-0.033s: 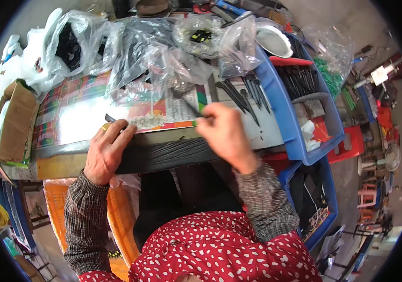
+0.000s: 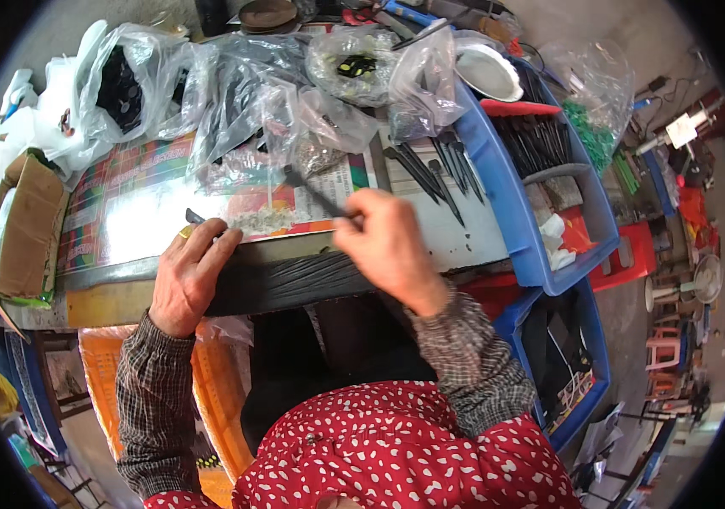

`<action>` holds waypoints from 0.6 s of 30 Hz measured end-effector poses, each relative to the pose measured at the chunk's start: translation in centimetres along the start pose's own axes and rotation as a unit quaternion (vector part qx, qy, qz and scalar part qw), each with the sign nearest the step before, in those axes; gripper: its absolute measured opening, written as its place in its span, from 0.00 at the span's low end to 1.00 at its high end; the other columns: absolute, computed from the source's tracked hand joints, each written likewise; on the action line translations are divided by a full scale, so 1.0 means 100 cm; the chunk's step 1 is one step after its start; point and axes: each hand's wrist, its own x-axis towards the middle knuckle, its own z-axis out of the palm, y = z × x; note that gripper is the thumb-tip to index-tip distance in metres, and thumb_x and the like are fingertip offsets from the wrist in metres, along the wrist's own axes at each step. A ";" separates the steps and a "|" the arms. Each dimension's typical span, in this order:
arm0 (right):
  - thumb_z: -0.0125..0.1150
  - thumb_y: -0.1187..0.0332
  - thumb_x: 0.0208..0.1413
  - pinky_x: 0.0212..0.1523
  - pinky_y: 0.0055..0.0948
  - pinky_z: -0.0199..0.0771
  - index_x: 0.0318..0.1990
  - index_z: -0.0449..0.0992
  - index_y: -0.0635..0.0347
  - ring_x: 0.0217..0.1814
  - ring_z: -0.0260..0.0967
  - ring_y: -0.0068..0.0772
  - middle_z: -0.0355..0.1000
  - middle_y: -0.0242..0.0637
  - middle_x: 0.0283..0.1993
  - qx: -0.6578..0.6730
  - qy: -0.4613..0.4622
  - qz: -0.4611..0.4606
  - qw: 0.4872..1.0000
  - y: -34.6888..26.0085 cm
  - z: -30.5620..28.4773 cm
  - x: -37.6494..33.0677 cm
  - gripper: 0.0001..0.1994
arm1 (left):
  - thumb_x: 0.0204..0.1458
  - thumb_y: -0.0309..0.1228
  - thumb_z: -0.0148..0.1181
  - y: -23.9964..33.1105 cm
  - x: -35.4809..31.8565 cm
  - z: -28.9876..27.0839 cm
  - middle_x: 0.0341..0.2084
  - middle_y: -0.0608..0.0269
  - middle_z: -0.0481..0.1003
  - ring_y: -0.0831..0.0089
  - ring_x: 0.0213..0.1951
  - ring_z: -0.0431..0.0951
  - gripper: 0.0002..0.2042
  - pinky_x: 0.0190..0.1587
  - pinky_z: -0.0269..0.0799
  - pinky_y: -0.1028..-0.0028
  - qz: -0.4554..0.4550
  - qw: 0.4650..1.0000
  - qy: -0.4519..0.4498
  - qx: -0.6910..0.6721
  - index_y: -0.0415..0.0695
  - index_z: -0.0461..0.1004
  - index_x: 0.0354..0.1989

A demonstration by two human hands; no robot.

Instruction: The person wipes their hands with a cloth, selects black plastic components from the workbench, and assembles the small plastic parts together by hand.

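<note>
My left hand rests at the table's front edge, fingers bent around a small dark piece whose end sticks out past the fingertips. Most of that piece is hidden. In my right hand is a dark stick-shaped piece with a wider far end, pointing away and to the left. It hovers over the table's front part and is slightly blurred. Pale crumbs lie between the hands on the printed table cover. Several black tapered pieces lie to the right of my right hand.
Clear plastic bags with dark parts line the table's back. A blue bin holding black pieces stands at the right, with another blue bin below. An opened cardboard box is at the left; an orange basket stands under the table.
My right hand has shifted a little to the left, carrying the dark stick-shaped piece along. My left hand has stayed almost in place.
</note>
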 end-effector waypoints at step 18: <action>0.61 0.71 0.46 0.37 0.48 0.66 0.31 0.69 0.61 0.35 0.66 0.51 0.67 0.45 0.31 -0.043 0.007 -0.267 0.963 -0.030 0.122 0.042 0.07 | 0.41 0.18 0.54 -0.023 -0.028 -0.013 0.42 0.53 0.74 0.54 0.43 0.75 0.17 0.44 0.73 0.63 -0.069 0.997 0.012 -0.010 0.41 0.74 0.42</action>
